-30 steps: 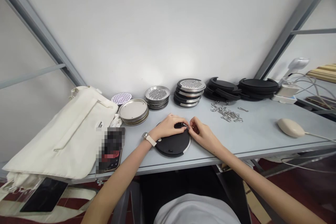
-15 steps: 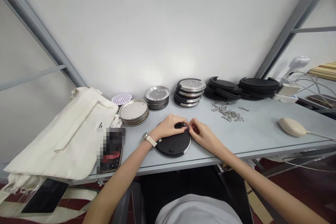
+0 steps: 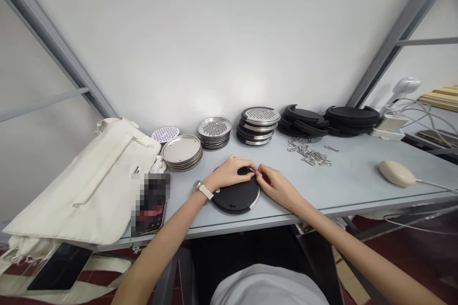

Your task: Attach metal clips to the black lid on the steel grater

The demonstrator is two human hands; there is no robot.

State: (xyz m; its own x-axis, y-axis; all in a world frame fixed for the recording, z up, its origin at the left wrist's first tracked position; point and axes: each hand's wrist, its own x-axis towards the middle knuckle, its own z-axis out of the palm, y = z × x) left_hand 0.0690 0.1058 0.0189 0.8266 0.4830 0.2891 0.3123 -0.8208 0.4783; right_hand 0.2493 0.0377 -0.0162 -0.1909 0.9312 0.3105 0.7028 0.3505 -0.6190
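Note:
A black round disc with a metal rim (image 3: 236, 196) lies flat on the grey table (image 3: 350, 181) in front of me. My left hand (image 3: 231, 171) rests on the disc's far edge, fingers curled and pressing it down. My right hand (image 3: 275, 184) is pinched on a small metal clip at that same edge, its fingertips touching those of the left hand. The clip is mostly hidden by the fingers.
Along the wall stand stacks of metal plates (image 3: 182, 152), perforated metal discs (image 3: 214, 132), mixed discs (image 3: 258, 125) and black covers (image 3: 328, 120). Loose metal clips (image 3: 309, 153) lie right of them. A cream bag (image 3: 89, 181), a phone (image 3: 152, 202) and a beige mouse (image 3: 396, 173) also sit here.
My right hand has slid slightly left, closing against the left fingertips at the disc's edge. The left hand and disc have stayed in place.

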